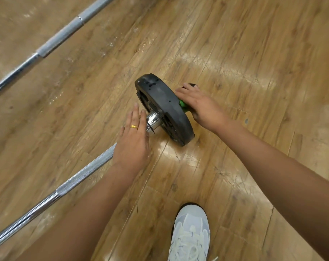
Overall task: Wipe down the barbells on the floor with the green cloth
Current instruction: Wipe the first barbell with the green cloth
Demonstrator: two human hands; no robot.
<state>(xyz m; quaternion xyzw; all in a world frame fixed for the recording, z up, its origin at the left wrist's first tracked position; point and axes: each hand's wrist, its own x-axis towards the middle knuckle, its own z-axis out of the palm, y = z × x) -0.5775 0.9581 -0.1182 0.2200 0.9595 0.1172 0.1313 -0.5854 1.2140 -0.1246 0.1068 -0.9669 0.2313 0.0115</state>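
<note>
A chrome barbell point(80, 176) lies across the wooden floor from the lower left toward the middle, ending in a black weight plate point(165, 108) that stands on edge. My left hand point(133, 140) lies flat with straight fingers over the shaft beside the shiny collar point(152, 121). My right hand point(199, 106) reaches behind the far face of the plate and presses the green cloth point(183, 105) against it; only a small bit of the cloth shows. A second barbell point(52, 44) lies across the upper left.
My white sneaker point(191, 234) stands on the floor at the bottom, just below the plate. Glossy wooden floor point(254, 53) stretches to the right and beyond the plate.
</note>
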